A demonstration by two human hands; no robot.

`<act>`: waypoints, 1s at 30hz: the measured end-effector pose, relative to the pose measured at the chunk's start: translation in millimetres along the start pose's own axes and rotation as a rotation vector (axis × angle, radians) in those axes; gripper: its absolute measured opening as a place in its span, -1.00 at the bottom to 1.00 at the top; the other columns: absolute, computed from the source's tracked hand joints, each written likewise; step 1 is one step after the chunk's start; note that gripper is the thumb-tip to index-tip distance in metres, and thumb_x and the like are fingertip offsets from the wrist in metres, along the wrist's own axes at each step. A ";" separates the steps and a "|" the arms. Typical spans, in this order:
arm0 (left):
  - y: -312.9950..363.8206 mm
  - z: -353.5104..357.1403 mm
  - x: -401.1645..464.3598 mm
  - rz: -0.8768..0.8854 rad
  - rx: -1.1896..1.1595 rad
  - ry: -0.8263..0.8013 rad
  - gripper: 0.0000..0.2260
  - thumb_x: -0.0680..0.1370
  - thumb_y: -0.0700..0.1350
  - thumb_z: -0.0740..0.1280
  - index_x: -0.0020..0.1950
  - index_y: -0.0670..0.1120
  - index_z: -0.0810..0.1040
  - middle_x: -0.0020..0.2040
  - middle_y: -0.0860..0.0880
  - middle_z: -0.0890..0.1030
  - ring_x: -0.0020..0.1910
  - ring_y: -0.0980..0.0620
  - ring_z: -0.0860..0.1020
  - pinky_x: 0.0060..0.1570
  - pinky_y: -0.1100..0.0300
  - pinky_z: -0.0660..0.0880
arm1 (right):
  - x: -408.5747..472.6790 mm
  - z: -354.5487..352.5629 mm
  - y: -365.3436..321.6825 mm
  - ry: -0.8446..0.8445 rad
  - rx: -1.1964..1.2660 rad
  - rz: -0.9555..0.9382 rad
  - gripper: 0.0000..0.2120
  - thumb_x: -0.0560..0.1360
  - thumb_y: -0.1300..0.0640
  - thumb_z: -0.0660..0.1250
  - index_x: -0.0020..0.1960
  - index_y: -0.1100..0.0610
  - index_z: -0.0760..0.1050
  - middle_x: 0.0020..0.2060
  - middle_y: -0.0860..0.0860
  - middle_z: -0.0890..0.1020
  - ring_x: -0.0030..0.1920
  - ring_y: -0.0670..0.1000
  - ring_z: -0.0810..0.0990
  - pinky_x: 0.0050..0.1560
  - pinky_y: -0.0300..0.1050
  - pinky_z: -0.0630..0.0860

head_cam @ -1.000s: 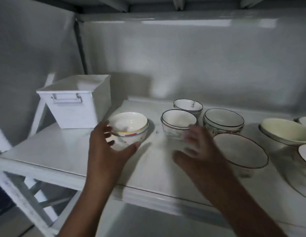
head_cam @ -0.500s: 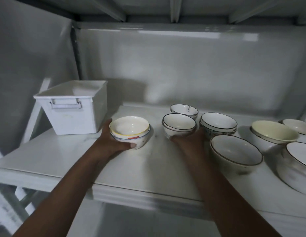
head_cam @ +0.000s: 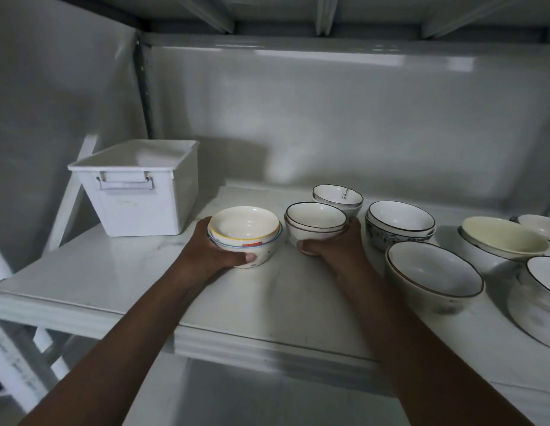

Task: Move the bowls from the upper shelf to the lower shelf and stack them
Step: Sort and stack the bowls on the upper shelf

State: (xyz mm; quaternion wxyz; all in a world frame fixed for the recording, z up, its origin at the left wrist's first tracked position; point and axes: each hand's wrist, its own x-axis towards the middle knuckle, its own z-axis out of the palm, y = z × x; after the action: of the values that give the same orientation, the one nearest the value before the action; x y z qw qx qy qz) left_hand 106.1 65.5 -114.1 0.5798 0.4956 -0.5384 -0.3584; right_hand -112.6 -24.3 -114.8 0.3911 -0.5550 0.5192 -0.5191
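Several bowls stand on the white upper shelf [head_cam: 120, 281]. My left hand [head_cam: 212, 253] grips a small stack of cream bowls with yellow and blue rims [head_cam: 244, 229], thumb across its front wall. My right hand [head_cam: 332, 250] grips a stack of white dark-rimmed bowls [head_cam: 315, 218] from the front and right side. Behind them sits another small dark-rimmed bowl stack [head_cam: 336, 195]. To the right stand a patterned bowl stack [head_cam: 400, 222], a large brown-rimmed bowl [head_cam: 433, 272], a pale yellow bowl [head_cam: 504, 238] and more bowls at the frame's edge.
A white plastic bin [head_cam: 138, 192] with a handle stands at the shelf's left rear. A white wall closes the back and left. The shelf's front edge [head_cam: 267, 348] runs below my forearms, with a lower level partly visible beneath it.
Both hands reached forward and closed round their bowl stacks. The right hand's fingers now wrap the dark-rimmed stack. The camera view has risen slightly.
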 end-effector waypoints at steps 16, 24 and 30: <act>0.5 -1.6 -2.9 -0.023 -0.097 0.016 -0.27 0.15 -0.30 0.59 0.30 -0.30 0.48 0.20 -0.32 0.60 0.25 -0.34 0.53 0.27 -0.29 0.44 | 3.3 1.2 11.5 -0.219 0.274 -0.017 -0.13 0.16 0.51 0.60 0.40 0.34 0.33 0.28 0.27 0.54 0.29 0.23 0.55 0.28 0.23 0.52; -1.8 -0.9 -1.0 -0.046 -0.186 0.063 -0.20 0.20 -0.39 0.55 0.40 -0.30 0.33 0.28 -0.35 0.51 0.29 -0.34 0.49 0.27 -0.34 0.42 | 3.1 1.9 8.0 -0.291 0.269 -0.058 -0.29 0.18 0.49 0.60 0.30 0.34 0.48 0.16 0.24 0.65 0.20 0.25 0.63 0.21 0.29 0.55; -4.3 0.4 0.5 -0.063 -0.262 0.048 -0.18 0.22 -0.40 0.53 0.42 -0.25 0.29 0.31 -0.34 0.48 0.31 -0.34 0.48 0.26 -0.33 0.43 | 2.3 -0.4 5.6 -0.279 0.260 -0.069 -0.19 0.16 0.46 0.63 0.35 0.30 0.42 0.21 0.23 0.61 0.24 0.22 0.60 0.25 0.24 0.54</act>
State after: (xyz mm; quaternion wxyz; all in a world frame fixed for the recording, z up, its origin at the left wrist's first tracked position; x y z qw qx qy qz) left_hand 106.3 63.9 -118.1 0.6408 0.4407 -0.4568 -0.4317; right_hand -114.2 -27.4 -119.8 0.5096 -0.5840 0.3692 -0.5128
